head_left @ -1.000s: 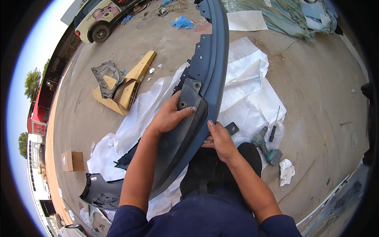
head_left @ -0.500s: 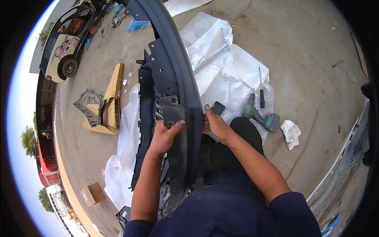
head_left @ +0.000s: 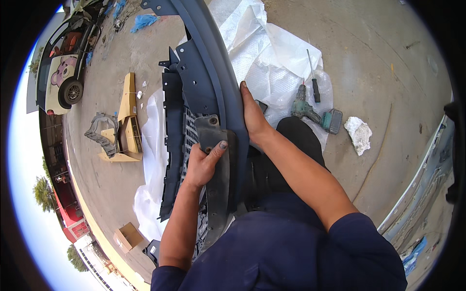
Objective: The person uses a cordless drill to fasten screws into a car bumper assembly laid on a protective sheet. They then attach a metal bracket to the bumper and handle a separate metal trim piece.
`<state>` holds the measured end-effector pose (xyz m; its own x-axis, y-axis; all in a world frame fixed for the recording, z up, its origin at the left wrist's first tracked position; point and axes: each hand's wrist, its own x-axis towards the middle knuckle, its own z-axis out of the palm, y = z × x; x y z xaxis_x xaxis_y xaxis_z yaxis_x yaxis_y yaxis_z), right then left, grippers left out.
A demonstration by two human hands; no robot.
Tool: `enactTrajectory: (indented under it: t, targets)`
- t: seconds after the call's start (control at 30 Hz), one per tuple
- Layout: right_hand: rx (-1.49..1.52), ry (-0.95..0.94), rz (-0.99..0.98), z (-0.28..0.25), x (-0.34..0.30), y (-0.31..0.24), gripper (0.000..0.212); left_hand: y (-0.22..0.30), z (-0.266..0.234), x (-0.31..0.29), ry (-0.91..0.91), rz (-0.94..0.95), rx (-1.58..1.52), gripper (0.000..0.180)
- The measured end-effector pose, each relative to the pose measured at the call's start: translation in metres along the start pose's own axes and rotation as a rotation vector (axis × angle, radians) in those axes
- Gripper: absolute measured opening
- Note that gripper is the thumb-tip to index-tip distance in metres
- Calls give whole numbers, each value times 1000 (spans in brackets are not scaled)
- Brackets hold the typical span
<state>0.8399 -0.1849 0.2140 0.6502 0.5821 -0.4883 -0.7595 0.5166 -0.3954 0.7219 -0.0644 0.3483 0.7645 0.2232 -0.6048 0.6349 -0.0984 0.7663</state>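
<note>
Soft, bright daylight falls evenly over the ground [head_left: 361, 72]. The plastic sheet [head_left: 289, 46] shines white, the sky [head_left: 24, 155] looks washed out, and fisheye distortion bends the black-rimmed edges.

A: We see a long, curved, blue-grey bumper [head_left: 221, 75] running from far to near.
B: Along its near left side, we see a scuffed dark strip [head_left: 219, 182], holes at its far end.

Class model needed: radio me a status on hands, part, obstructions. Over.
Left hand gripping black trim piece. Right hand against edge of dark bumper, fingers mostly hidden. Drill and screwdriver off right, clear of bumper.
</note>
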Motion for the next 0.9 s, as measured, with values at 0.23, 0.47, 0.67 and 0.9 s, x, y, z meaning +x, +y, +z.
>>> enactTrajectory:
  t: [0.23, 0.47, 0.67, 0.9]
  targets:
    - [-25, 73, 73, 21, -5, -8, 90, -1, -8, 3, 20, 62, -1, 30]
    - [-124, 11, 130, 18, 7, 6, 93, -8, -13, -6, 110, 61, 21, 38]
    - [-266, 259, -127, -104, -10, -53, 91, -11, -8, -13, 83, 26, 91, 41]
    - [-239, 997, -593, -213, -37, -88, 81, -15, 5, -18, 79, 65, 91, 37]
